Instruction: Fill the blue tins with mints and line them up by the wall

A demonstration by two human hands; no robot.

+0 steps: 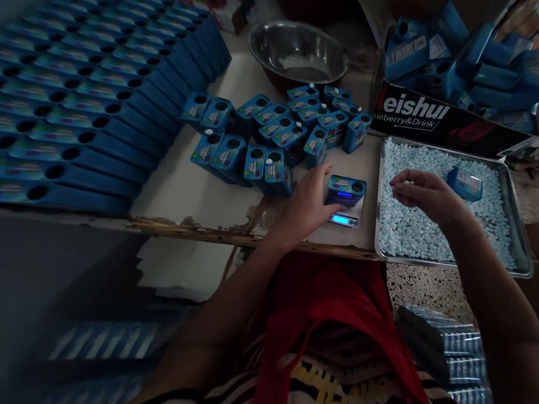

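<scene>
Hovering over pellet tray (pixel 519 247): right hand (pixel 427 193); left hand (pixel 309 193) beside box (pixel 346 191).

At twelve o'clock, a bowl (pixel 273 51) of shiny, smooth metal; at three, a metal tray (pixel 521 247) under smooth pellets (pixel 421 233). The blue boxes (pixel 101 100) at ten look like smooth plastic, the carton (pixel 455 123) at two like printed card. Bench (pixel 181 185): smooth pale top, rough chipped wood at its six-o'clock edge. Apron (pixel 328 292) at five: red cloth, matt.

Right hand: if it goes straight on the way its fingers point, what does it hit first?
Right hand: probably the tray's rim next to the scale. Height is unclear; if it clears that, likely the blue box on the scale.
</scene>
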